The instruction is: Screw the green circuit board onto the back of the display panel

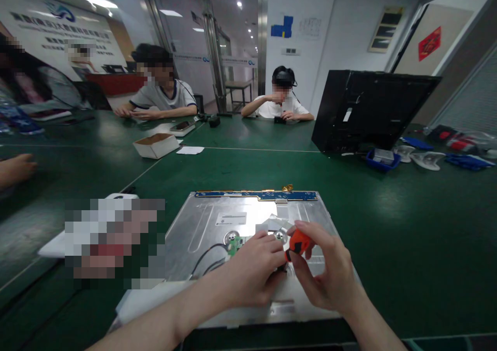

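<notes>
A flat silver metal display panel (202, 221) lies on the green table in front of me, a narrow blue circuit board (240, 195) along its far edge. My right hand (330, 268) grips the orange and black handle of a screwdriver (299, 241) over the panel's right half. Close against it, my left hand (256, 268) rests low over the panel with curled fingers. Whatever those fingers pinch is hidden, and so is the screwdriver's tip. Left of that hand, a small green circuit board (234, 245) shows, with black cables (204, 255) running toward the panel's near left.
A black monitor (368, 113) stands at the back right, beside a blue tray (382, 160). An open white box (156, 146) sits at the back left. Left of the panel lies a white object (54, 245), partly blurred out. Other people (165, 89) sit across the table (252, 164).
</notes>
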Available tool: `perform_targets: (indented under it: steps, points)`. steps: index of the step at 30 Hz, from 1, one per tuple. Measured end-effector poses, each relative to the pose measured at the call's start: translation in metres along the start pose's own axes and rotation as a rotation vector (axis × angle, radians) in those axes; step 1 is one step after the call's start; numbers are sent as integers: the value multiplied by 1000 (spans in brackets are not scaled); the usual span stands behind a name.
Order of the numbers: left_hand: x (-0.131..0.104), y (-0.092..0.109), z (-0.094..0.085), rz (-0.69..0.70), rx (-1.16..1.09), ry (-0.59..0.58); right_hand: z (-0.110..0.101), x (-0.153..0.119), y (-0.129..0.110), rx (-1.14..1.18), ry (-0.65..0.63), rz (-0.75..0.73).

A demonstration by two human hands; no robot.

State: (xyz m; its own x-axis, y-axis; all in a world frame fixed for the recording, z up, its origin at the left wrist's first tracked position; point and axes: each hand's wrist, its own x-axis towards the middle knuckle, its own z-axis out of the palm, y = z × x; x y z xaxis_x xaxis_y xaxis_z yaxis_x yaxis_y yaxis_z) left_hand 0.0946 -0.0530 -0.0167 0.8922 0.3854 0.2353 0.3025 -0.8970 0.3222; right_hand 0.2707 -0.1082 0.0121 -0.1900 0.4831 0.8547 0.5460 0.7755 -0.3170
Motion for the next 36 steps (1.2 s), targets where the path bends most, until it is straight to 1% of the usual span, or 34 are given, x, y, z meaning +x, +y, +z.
perform_targets:
  steps: [4,7,11,14,16,20,26,31,36]
  points:
    - [-1,1,2,5,5,2,3,-2,3,-51,46,-34]
    - [-1,2,2,7,4,18,4,-3,5,-69,48,-60]
    - [-1,4,-1,11,30,27,2,-4,4,-20,34,-28]
    - [0,4,-4,14,24,-12,1,-4,4,3,30,12]
    - [1,4,-5,13,11,-25,1,-3,4,-3,41,1]
    - [1,3,-5,7,-10,-12,1,-2,6,-43,55,-42]
    - [0,0,-3,33,-12,4,0,-4,5,-29,39,-33]
    - [2,1,-4,29,-27,-19,0,-2,3,8,5,-8]
    - [1,2,-5,24,-26,16,1,-2,5,-24,51,-38]
